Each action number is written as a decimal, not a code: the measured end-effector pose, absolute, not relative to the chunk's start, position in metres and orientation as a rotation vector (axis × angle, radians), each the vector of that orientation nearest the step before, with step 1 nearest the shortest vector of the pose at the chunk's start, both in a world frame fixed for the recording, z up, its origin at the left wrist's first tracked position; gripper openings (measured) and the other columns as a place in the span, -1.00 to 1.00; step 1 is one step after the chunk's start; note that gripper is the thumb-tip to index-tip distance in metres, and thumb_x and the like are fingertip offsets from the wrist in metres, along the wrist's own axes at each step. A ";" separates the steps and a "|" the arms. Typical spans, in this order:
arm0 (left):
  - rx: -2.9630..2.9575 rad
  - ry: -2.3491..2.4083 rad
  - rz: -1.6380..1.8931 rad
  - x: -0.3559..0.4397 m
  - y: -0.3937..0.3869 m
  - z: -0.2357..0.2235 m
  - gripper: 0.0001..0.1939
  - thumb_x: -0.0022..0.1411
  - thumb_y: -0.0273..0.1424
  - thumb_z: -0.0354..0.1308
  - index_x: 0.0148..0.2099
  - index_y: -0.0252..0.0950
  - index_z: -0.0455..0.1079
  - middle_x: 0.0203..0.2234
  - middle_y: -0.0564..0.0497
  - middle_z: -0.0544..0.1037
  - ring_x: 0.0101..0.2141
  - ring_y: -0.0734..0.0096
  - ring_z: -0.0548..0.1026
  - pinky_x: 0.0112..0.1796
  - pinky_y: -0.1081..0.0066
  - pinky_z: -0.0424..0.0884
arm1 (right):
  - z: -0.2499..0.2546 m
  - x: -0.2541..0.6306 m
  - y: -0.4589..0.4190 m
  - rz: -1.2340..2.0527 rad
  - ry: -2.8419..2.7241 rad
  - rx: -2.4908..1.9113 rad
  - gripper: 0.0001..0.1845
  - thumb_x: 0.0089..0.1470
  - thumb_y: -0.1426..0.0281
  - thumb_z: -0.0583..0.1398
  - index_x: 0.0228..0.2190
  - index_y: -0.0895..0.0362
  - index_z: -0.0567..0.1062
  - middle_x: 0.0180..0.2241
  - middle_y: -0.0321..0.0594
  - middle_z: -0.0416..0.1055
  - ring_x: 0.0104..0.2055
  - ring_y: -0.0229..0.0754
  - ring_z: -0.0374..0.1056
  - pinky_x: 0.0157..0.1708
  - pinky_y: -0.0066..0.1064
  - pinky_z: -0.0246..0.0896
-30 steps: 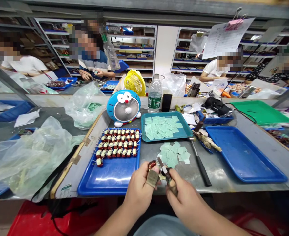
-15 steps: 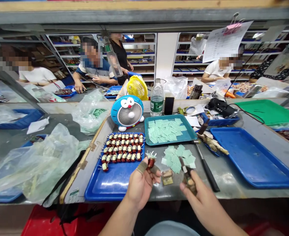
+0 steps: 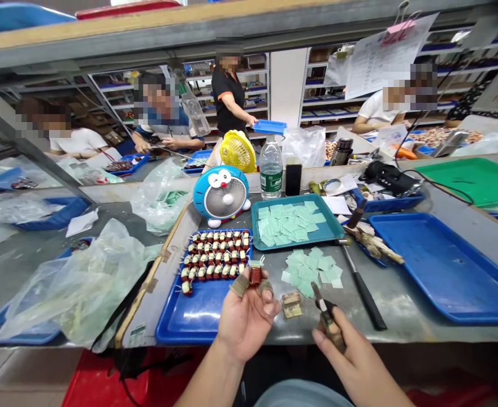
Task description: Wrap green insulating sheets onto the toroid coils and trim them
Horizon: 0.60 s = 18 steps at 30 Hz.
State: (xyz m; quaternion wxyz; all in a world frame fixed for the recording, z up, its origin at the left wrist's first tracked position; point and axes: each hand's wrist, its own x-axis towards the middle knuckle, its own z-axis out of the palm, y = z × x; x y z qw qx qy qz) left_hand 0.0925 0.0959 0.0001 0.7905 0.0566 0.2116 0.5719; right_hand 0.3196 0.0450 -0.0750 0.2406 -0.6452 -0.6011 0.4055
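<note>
My left hand (image 3: 245, 316) pinches a small copper coil (image 3: 255, 275) between taped fingertips, holding it just over the right edge of a blue tray (image 3: 198, 316). That tray carries several rows of similar coils (image 3: 215, 255). My right hand (image 3: 354, 359) grips a small tweezer-like tool (image 3: 321, 308) with its tip pointing up and left. A small tan block (image 3: 291, 304) lies on the bench between both hands. Loose green paper squares (image 3: 312, 270) are scattered just beyond it.
A teal tray (image 3: 330, 233) of green squares, a cartoon desk fan (image 3: 220, 194), a water bottle (image 3: 271, 168) and a phone stand behind. A black-handled tool (image 3: 365, 294) and a big blue tray (image 3: 444, 271) lie right; plastic bags (image 3: 79, 282) lie left. Other people work beyond the bench.
My hands have drawn apart. The left hand has carried the coil up and left to the coil tray's edge; the right hand with the tool has dropped back. The tan block now lies uncovered.
</note>
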 end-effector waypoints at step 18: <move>0.948 1.115 1.197 0.126 0.072 0.000 -0.64 0.39 -0.15 0.15 0.09 -0.26 0.46 -0.07 -0.08 0.59 -0.08 0.23 0.51 -0.01 0.32 0.38 | -0.013 0.278 0.085 1.432 -1.274 -1.018 -0.43 0.18 0.21 0.31 0.14 0.02 0.29 0.01 -0.10 0.51 0.03 -0.03 0.47 0.11 -0.21 0.32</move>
